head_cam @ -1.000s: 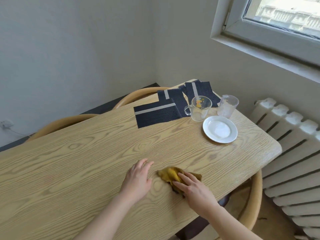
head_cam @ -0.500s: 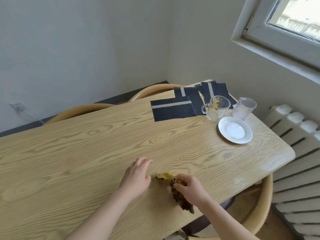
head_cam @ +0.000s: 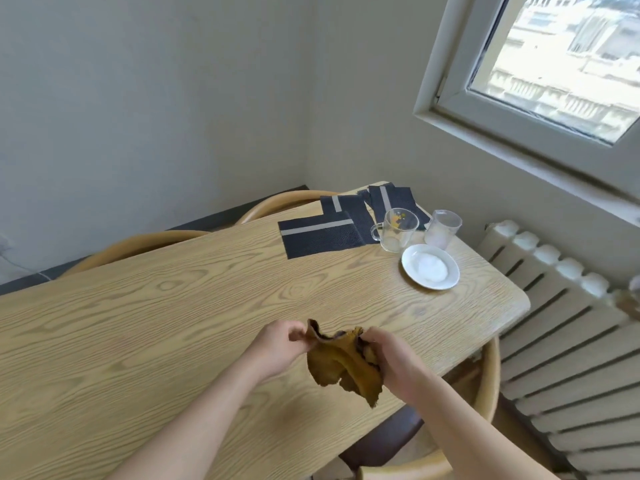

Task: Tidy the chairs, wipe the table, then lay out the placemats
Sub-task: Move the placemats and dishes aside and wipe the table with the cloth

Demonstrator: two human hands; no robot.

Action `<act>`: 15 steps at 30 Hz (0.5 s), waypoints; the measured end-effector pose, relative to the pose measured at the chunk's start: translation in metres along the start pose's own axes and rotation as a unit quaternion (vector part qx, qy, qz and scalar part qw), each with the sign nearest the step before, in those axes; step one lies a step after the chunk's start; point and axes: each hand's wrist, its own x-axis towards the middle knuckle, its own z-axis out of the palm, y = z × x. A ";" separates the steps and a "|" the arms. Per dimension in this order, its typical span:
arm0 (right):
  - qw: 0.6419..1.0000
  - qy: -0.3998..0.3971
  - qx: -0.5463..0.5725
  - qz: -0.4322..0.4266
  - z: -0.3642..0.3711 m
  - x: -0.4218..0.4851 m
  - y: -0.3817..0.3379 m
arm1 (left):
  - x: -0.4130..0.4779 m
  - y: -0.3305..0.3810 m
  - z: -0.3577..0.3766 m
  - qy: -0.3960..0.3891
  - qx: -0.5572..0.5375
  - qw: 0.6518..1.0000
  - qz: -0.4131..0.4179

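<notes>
Loses the table (head_cam: 138, 323) at left and bottom edges. Shows only curved backs of 2 far chairs (head_cam: 138, 244) behind it, part of a near chair (head_cam: 488, 375) past its right end. Buries the right hand's (head_cam: 398, 362) fingertips in the cloth (head_cam: 339, 365). Cannot count the overlapped placemats (head_cam: 318, 237). Cannot name the blur (head_cam: 632, 299) at the right edge above the radiator (head_cam: 554, 341).

The left hand (head_cam: 277, 349), flat on the table (head_cam: 145, 327) a second ago, is now lifting and pinching one edge of the cloth (head_cam: 341, 363). The right hand (head_cam: 394, 358) is gripping the other side, so the cloth is hanging off the wood between both hands.
</notes>
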 end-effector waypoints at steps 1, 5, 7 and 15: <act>0.999 0.032 -0.004 -0.021 -0.003 -0.004 -0.003 | -0.001 0.005 0.001 -0.004 -0.002 1.000 0.002; 0.978 0.127 -0.129 -0.103 -0.016 -0.015 -0.008 | -0.001 0.026 0.013 0.005 -0.003 1.000 0.009; 0.971 0.133 -0.157 -0.122 -0.020 -0.023 -0.006 | 0.002 0.035 0.020 0.006 -0.012 1.000 0.020; 0.959 0.119 -0.245 -0.080 -0.038 -0.013 -0.011 | 0.012 0.040 0.033 -0.002 -0.025 1.000 -0.013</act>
